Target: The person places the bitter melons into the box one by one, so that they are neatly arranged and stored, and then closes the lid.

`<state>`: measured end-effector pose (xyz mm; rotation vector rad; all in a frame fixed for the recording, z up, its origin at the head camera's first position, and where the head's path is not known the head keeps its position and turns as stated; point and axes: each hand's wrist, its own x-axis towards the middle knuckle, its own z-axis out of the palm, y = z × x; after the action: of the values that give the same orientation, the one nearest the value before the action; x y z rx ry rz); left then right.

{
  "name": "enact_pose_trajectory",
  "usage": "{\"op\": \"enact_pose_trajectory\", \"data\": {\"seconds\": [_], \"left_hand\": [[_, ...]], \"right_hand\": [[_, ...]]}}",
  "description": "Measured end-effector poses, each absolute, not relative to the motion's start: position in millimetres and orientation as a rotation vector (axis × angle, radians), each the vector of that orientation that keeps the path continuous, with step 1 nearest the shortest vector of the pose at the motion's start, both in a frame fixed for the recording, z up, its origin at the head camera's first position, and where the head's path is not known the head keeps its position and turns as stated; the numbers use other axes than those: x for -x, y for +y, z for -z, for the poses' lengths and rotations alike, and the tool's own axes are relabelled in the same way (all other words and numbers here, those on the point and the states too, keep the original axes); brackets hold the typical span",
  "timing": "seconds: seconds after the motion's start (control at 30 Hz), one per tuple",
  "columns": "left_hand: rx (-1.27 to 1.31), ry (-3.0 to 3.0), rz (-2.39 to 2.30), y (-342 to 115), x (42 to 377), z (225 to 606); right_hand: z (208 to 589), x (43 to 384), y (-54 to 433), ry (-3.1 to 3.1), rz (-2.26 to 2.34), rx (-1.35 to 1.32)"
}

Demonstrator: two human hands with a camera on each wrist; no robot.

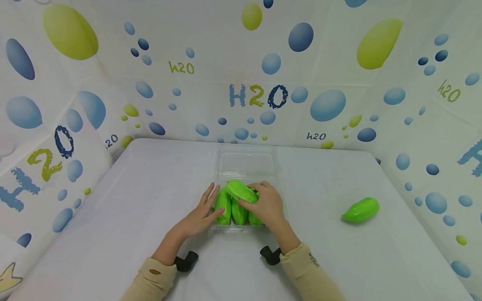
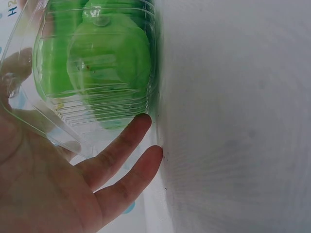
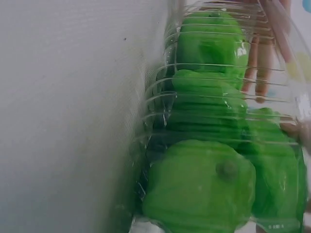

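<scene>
A clear plastic clamshell box (image 1: 233,228) holds several green ribbed gourds, three lying side by side: a left gourd (image 1: 223,207), a middle gourd (image 1: 239,214) and a right gourd (image 1: 254,220). Across the top of these lies another gourd (image 1: 240,190), which my right hand (image 1: 269,205) grips between thumb and fingers at its right end. My left hand (image 1: 197,217) is at the box's left side with its fingers extended. In the left wrist view, two fingers (image 2: 124,145) of that hand lie by the ribbed wall. Through the plastic, the right wrist view shows the gourds (image 3: 199,187) close up.
The box's transparent lid (image 1: 246,163) is folded back behind it. One more green gourd (image 1: 360,210) lies on the white tabletop (image 1: 320,259) to the right. A patterned curtain (image 1: 211,83) hangs behind the table and along its sides.
</scene>
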<state>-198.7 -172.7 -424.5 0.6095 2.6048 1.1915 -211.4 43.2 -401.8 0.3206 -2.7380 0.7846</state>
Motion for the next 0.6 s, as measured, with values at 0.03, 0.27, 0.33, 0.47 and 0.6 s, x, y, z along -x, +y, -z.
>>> {"op": "enact_pose_trajectory", "data": {"seconds": [0.03, 0.27, 0.33, 0.47, 0.6], "left_hand": [[-0.609, 2.606, -1.189, -173, 198, 424], [-0.628, 2.607, -1.189, -172, 198, 423], [-0.633, 2.607, -1.188, -172, 198, 423], [-0.630, 2.605, -1.187, -172, 198, 422], [-0.622, 2.597, -1.189, -172, 198, 423]], "right_hand": [[403, 212, 42, -2.737, -0.759, -0.309], [406, 215, 32, -2.722, -0.700, -0.252], [406, 214, 29, -2.723, -0.697, -0.251], [405, 213, 24, -2.717, -0.748, -0.272], [403, 212, 21, -2.729, -0.885, -0.291]]}}
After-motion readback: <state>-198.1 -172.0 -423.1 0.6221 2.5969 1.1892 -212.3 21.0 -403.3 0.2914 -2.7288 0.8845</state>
